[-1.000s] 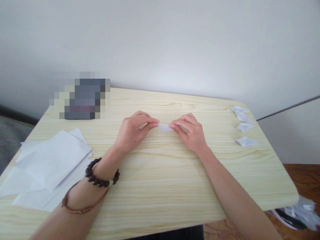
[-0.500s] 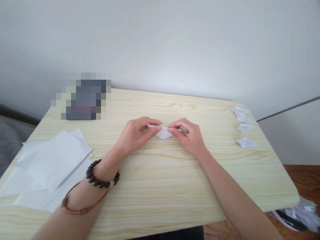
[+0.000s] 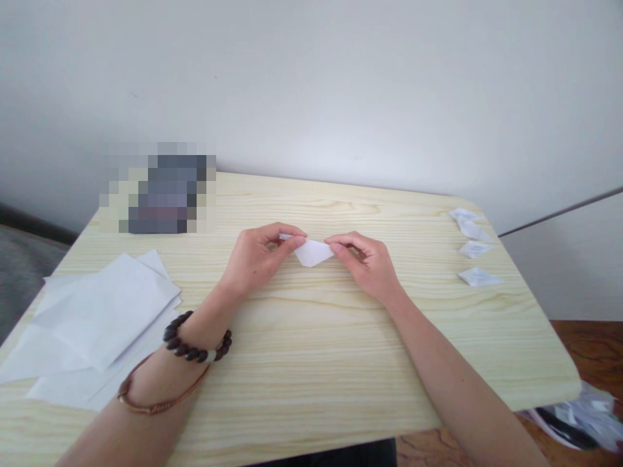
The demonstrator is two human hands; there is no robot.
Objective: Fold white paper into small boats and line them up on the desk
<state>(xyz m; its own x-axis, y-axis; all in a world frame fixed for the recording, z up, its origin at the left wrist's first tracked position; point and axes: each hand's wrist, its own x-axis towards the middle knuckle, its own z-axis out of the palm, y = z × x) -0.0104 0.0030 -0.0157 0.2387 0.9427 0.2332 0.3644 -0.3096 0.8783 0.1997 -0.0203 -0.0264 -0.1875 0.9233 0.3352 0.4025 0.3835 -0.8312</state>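
A small folded white paper (image 3: 312,252) is held just above the middle of the table, its pointed lower edge towards me. My left hand (image 3: 265,256) pinches its left end between thumb and fingers, and a bit of paper shows behind the thumb. At the right end, my right hand (image 3: 365,259) pinches the tip between thumb and index finger. Both hands are closed on the same piece, with its middle showing between them. A dark beaded bracelet (image 3: 195,353) and a brown cord are on my left wrist.
Several white paper sheets (image 3: 111,311) lie in a loose pile at the left. Several folded paper pieces (image 3: 479,277) sit along the right side. A dark pixelated object (image 3: 165,194) is at the back left of the wooden table (image 3: 316,363). Behind it stands a white wall (image 3: 341,84).
My left hand has shifted slightly left along the folded paper, and my right hand now grips nearer its right tip. More of the paper's middle shows between the hands.
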